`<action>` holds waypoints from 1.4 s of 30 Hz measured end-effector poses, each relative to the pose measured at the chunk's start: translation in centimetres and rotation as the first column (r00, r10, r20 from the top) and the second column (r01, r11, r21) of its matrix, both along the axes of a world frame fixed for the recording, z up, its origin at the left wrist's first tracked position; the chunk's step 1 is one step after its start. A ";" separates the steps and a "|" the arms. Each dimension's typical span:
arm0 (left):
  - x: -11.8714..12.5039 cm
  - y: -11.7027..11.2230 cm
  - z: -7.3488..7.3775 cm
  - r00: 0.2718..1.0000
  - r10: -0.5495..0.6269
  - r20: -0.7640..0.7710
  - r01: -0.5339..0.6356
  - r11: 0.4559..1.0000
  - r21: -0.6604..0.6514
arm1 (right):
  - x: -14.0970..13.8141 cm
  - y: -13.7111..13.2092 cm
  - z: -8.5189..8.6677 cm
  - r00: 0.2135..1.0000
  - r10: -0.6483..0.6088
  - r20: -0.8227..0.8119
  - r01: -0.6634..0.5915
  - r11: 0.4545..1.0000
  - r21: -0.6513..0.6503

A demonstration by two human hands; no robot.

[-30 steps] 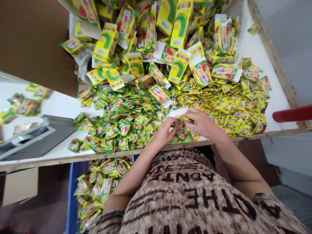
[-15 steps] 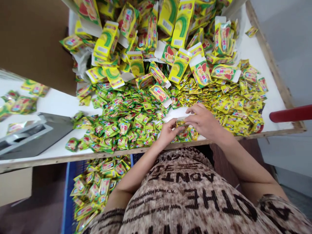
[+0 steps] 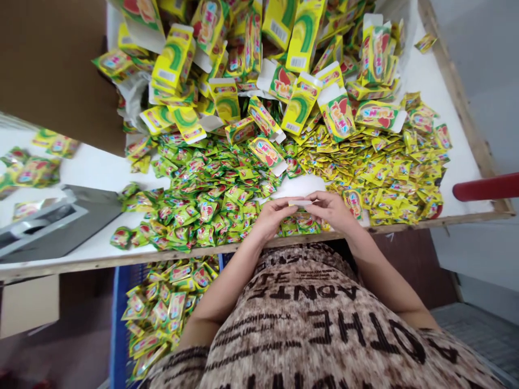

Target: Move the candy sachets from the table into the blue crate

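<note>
My left hand and my right hand meet near the front edge of the white table. Both pinch a thin flat stack of sachets, held edge-on between the fingertips. A green sachet pile lies to the left of my hands and a yellow sachet pile to the right. Behind them rises a heap of small yellow-green cartons, several with open flaps.
A grey metal device sits at the table's left end beside loose sachets. A blue crate full of sachets stands under the table. A red bar juts in at the right. Brown cardboard stands back left.
My hands lifted from the pile by the table's front edge and drew together, now holding a flat stack edge-on. A bare white patch of table shows behind them.
</note>
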State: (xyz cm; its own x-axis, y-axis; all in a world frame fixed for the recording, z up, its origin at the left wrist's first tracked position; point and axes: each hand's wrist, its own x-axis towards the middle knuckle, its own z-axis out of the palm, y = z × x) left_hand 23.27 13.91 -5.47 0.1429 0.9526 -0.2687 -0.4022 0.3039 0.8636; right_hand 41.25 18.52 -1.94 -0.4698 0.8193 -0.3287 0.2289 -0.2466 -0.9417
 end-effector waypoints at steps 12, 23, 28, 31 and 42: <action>-0.4 0.6 0.2 0.816 0.406 -0.413 -0.307 0.908 0.286 | -2.2 1.3 -0.4 0.985 -0.153 -0.081 0.166 0.969 0.184; -0.5 1.2 -0.5 0.876 0.338 -0.344 -0.249 0.928 0.279 | -2.2 2.5 -0.9 0.994 -0.086 -0.070 0.095 0.985 0.147; -0.8 1.2 -0.5 0.881 0.323 -0.346 -0.194 0.913 0.359 | -1.8 2.2 -1.0 0.998 -0.053 -0.026 0.058 0.962 0.267; -1.2 0.9 -0.7 0.856 0.330 -0.397 -0.132 0.883 0.451 | -1.6 1.3 -1.4 0.997 -0.059 0.046 0.036 0.914 0.404; -1.1 0.1 -0.6 0.773 0.297 -0.561 -0.036 0.903 0.429 | 3.1 -0.6 -1.4 0.923 -0.175 0.342 -0.079 0.785 0.614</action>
State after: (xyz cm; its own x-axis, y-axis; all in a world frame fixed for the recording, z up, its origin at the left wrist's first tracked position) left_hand 22.13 14.05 -6.04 -0.0941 0.9860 0.1377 0.2251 -0.1137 0.9677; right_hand 44.35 17.89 -3.29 -0.3749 0.9207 0.1089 0.5845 0.3259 -0.7430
